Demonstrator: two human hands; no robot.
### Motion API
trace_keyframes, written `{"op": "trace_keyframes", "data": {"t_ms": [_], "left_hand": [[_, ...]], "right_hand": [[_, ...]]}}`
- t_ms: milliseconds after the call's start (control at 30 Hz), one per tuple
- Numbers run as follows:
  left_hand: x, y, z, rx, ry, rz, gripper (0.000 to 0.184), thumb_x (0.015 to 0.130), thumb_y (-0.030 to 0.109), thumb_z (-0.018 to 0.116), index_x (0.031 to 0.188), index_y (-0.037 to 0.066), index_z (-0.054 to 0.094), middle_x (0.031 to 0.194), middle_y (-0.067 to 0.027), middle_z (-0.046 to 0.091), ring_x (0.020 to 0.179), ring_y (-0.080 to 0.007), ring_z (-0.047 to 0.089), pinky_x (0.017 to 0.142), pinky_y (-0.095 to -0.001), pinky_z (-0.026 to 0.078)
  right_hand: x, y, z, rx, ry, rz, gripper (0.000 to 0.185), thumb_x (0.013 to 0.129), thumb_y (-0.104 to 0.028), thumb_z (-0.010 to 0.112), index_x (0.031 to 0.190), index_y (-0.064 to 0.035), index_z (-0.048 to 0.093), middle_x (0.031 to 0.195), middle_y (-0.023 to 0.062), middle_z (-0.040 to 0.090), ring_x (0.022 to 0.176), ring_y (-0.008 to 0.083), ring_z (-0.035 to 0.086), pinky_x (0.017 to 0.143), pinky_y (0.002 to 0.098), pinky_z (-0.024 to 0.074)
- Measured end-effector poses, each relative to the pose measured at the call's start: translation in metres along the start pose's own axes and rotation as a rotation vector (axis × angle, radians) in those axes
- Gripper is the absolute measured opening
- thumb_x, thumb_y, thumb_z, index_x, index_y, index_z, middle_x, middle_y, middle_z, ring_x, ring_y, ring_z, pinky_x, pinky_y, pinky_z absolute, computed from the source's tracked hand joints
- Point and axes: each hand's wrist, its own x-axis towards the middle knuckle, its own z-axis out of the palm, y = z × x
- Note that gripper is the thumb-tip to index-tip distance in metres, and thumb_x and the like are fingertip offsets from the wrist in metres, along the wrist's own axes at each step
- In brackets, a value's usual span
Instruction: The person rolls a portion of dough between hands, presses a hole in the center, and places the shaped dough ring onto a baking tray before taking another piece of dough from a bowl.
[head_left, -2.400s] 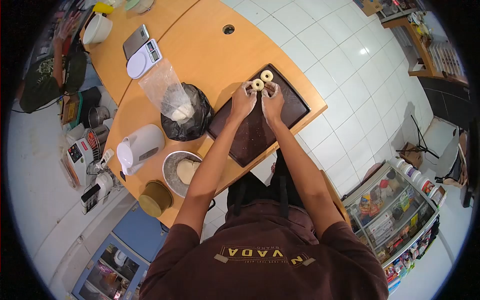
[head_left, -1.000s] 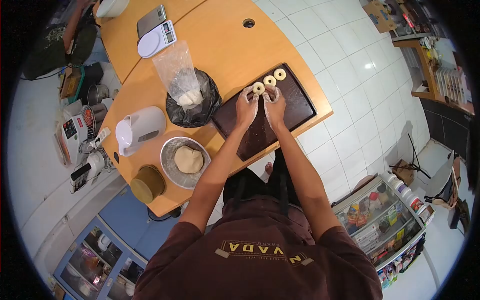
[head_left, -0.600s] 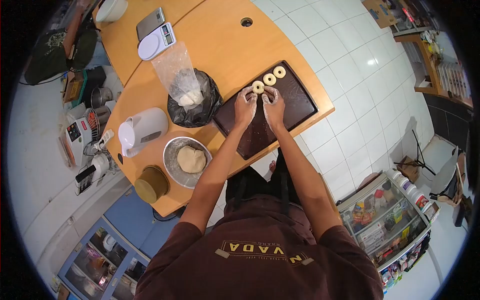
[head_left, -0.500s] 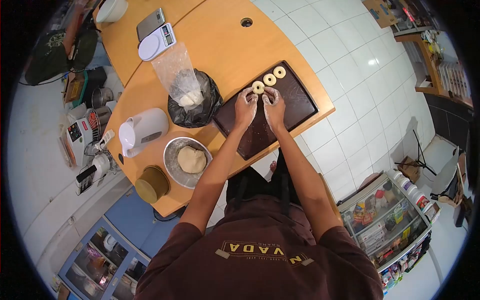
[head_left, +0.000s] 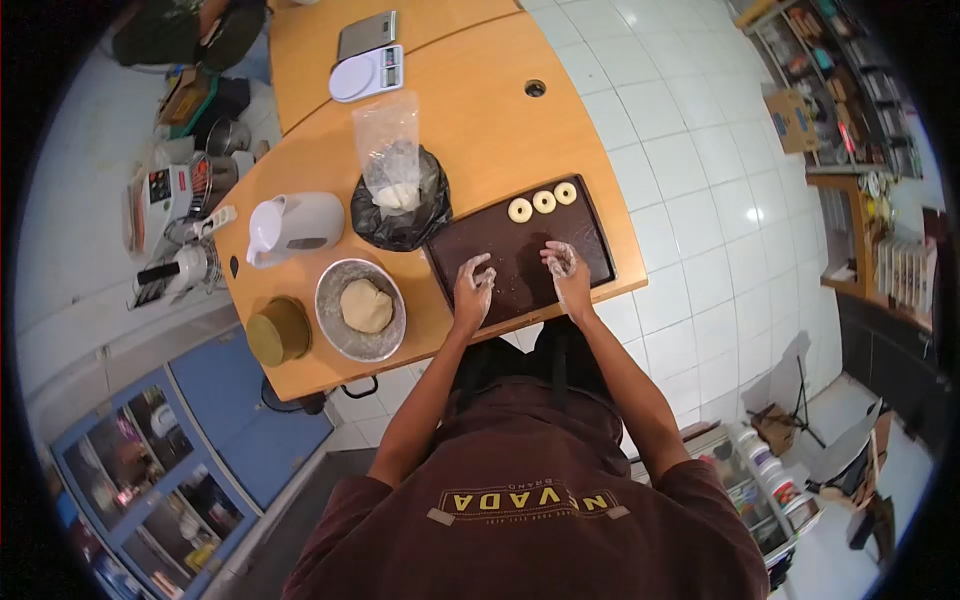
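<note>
Three pale dough rings (head_left: 519,210) lie in a row at the far right part of the dark baking tray (head_left: 522,255). My left hand (head_left: 474,288), dusted with flour, is over the tray's near left part, fingers curved and apart with nothing in them. Across from it, my right hand (head_left: 566,272) hovers near the right side, also floury and empty, its fingers loosely extended. Both hands are apart from the rings. A metal bowl (head_left: 332,340) to the left holds a large dough ball (head_left: 366,305).
Left of the tray stand a black plastic bag (head_left: 425,215) with a clear bag (head_left: 385,135) in it, a white jug (head_left: 312,222) and a brownish container (head_left: 279,332). A white scale (head_left: 355,76) sits farther back. Another person (head_left: 190,35) is at the upper left.
My hands have let go of the nearest dough ring, drawn back toward me and spread apart. The ring stays in line with the other two. The camera view has shifted.
</note>
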Motion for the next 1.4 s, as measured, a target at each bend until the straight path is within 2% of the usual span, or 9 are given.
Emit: {"op": "trace_keyframes", "data": {"t_ms": [100, 267, 400, 567, 700, 833, 1000, 1167, 1400], "left_hand": [[-0.022, 0.01, -0.007, -0.026, 0.05, -0.018, 0.035, 0.106, 0.013, 0.06, 0.139, 0.004, 0.057, 0.141, -0.0099, 0.052, 0.114, -0.0227, 0.066, 0.094, -0.0363, 0.058], [-0.035, 0.014, -0.019, -0.18, 0.111, -0.028, 0.033, 0.107, 0.01, 0.057, 0.139, 0.004, 0.057, 0.138, -0.0079, 0.057, 0.115, -0.0212, 0.066, 0.096, -0.0354, 0.056], [-0.025, 0.016, -0.026, -0.172, -0.039, -0.108, 0.04, 0.107, 0.018, 0.06, 0.144, 0.005, 0.054, 0.14, -0.0119, 0.059, 0.117, -0.023, 0.065, 0.096, -0.037, 0.055], [0.012, 0.002, -0.01, -0.208, -0.303, -0.212, 0.051, 0.106, 0.03, 0.062, 0.147, 0.004, 0.051, 0.146, -0.0184, 0.057, 0.119, -0.0277, 0.065, 0.1, -0.0429, 0.053], [0.033, 0.023, 0.009, -0.416, -0.4, -0.299, 0.061, 0.104, 0.036, 0.064, 0.151, 0.002, 0.046, 0.153, -0.0184, 0.05, 0.136, -0.0346, 0.054, 0.114, -0.0497, 0.044], [0.06, 0.031, 0.037, -0.648, -0.358, -0.399, 0.063, 0.103, 0.034, 0.065, 0.153, 0.002, 0.042, 0.157, -0.0142, 0.046, 0.143, -0.0338, 0.046, 0.118, -0.0503, 0.041], [0.073, 0.034, 0.062, -0.745, -0.296, -0.437, 0.047, 0.105, 0.026, 0.06, 0.145, 0.005, 0.049, 0.15, -0.0101, 0.051, 0.137, -0.0282, 0.05, 0.115, -0.0476, 0.045], [0.075, 0.037, 0.076, -0.834, -0.252, -0.455, 0.045, 0.106, 0.027, 0.057, 0.144, 0.004, 0.049, 0.15, -0.0108, 0.05, 0.137, -0.0274, 0.05, 0.116, -0.0452, 0.045], [0.065, 0.033, 0.07, -0.671, -0.248, -0.42, 0.052, 0.106, 0.031, 0.056, 0.148, 0.001, 0.045, 0.151, -0.0148, 0.05, 0.136, -0.0295, 0.052, 0.116, -0.0465, 0.045]], "right_hand": [[0.004, -0.012, -0.008, -0.032, -0.044, 0.042, 0.029, 0.098, 0.007, 0.06, 0.126, 0.0024, 0.062, 0.115, 0.0101, 0.07, 0.104, 0.0153, 0.067, 0.095, 0.0286, 0.0546], [0.037, -0.026, -0.004, 0.382, 0.14, 0.241, 0.042, 0.099, -0.013, 0.067, 0.138, -0.003, 0.055, 0.135, 0.0119, 0.06, 0.127, 0.0222, 0.06, 0.106, 0.0403, 0.0512], [0.062, -0.023, 0.014, 0.483, 0.248, 0.294, 0.048, 0.099, -0.011, 0.063, 0.144, 0.0, 0.05, 0.138, 0.017, 0.057, 0.135, 0.0269, 0.054, 0.112, 0.0431, 0.0471], [0.073, -0.011, 0.024, 0.6, 0.295, 0.253, 0.044, 0.1, -0.013, 0.06, 0.14, 0.0021, 0.053, 0.133, 0.0154, 0.06, 0.132, 0.0272, 0.056, 0.113, 0.044, 0.0456], [0.076, -0.013, 0.03, 0.642, 0.325, 0.26, 0.037, 0.101, -0.015, 0.058, 0.133, 0.0049, 0.058, 0.128, 0.0134, 0.063, 0.124, 0.027, 0.06, 0.11, 0.0421, 0.0484], [0.077, -0.016, 0.029, 0.659, 0.32, 0.281, 0.042, 0.104, -0.017, 0.055, 0.137, 0.009, 0.053, 0.133, 0.0173, 0.061, 0.125, 0.0289, 0.061, 0.109, 0.0408, 0.0497], [0.075, -0.023, 0.027, 0.698, 0.279, 0.311, 0.044, 0.106, -0.017, 0.052, 0.139, 0.0132, 0.05, 0.134, 0.0212, 0.061, 0.128, 0.0302, 0.06, 0.111, 0.0389, 0.0492], [0.081, -0.027, 0.025, 0.705, 0.273, 0.334, 0.043, 0.107, -0.015, 0.05, 0.137, 0.0148, 0.051, 0.133, 0.0218, 0.062, 0.125, 0.0299, 0.062, 0.107, 0.0369, 0.0524], [0.086, -0.015, 0.011, 0.313, 0.238, 0.352, 0.037, 0.1, -0.007, 0.057, 0.136, 0.0033, 0.058, 0.121, 0.0172, 0.068, 0.111, 0.026, 0.069, 0.093, 0.037, 0.0578]]}}
